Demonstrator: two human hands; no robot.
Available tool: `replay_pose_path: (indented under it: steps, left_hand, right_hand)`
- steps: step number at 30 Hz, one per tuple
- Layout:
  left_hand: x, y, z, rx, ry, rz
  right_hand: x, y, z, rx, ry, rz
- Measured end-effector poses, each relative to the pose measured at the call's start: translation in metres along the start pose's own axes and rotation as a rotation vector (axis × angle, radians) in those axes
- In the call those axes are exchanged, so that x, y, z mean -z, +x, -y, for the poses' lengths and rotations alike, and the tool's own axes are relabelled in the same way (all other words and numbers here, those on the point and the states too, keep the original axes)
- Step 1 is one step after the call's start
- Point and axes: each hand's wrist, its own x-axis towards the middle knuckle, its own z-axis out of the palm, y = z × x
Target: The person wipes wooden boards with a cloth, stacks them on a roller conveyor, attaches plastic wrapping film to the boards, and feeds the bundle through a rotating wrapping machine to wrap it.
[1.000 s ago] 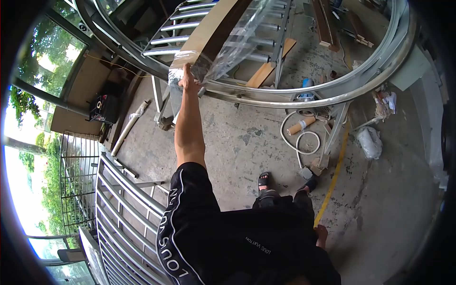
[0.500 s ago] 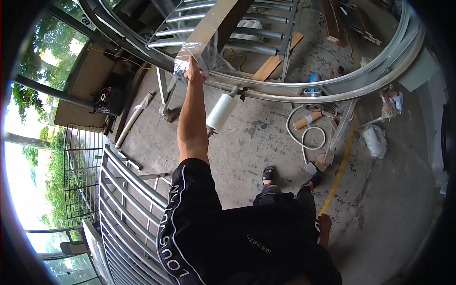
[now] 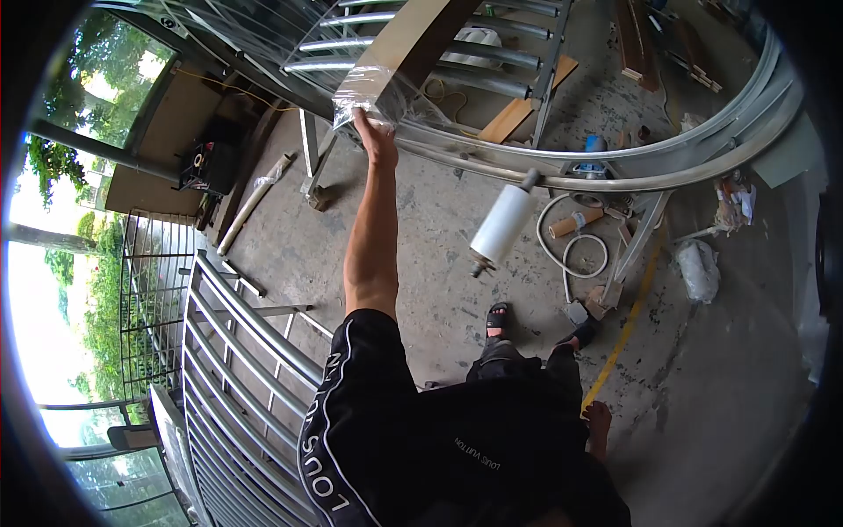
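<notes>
My left hand (image 3: 376,139) reaches forward and presses against the near end of a long rectangular beam (image 3: 399,53). Its fingers look stretched out, though the beam's end hides some of them. Clear plastic film (image 3: 364,92) is wrapped around that end, crinkled under my hand. To the right of my forearm, a white roll of film (image 3: 503,224) hangs from a large metal ring (image 3: 492,162). My right hand (image 3: 599,420) hangs low by my side, fingers loosely bent and apart from anything, with nothing visible in it.
A roller conveyor (image 3: 492,54) carries the beam; another roller conveyor (image 3: 255,351) stands at left. A pale hose (image 3: 562,255), a cardboard tube (image 3: 575,222) and a plastic bundle (image 3: 698,270) lie on the floor. Wooden boards (image 3: 634,44) lie at upper right.
The film roll has moved to the right, away from my forearm. My left hand has stayed at the beam's end, its fingers shifting from pointing upward to lying against the end.
</notes>
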Motion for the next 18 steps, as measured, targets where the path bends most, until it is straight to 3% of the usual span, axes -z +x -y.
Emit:
replay_pose_path:
  steps: [2,7,10,14,18]
  left_hand:
    - [-0.023,-0.002,-0.014,0.136,0.115,-0.213]
    - [-0.02,0.018,0.006,-0.09,0.377,-0.355]
    - [0.007,0.026,0.027,-0.02,0.422,-0.347]
    - [0.008,0.006,0.006,-0.109,0.411,-0.201]
    - [0.008,-0.002,-0.016,0.001,0.41,-0.176]
  right_hand:
    - [-0.01,-0.003,0.008,-0.028,-0.117,-0.084]
    - [-0.021,-0.002,0.012,-0.019,-0.08,-0.065]
    - [-0.026,-0.004,0.019,-0.028,-0.109,-0.057]
    - [-0.026,-0.002,0.021,-0.078,-0.133,-0.067]
    - [-0.026,-0.008,0.033,-0.038,-0.153,-0.015]
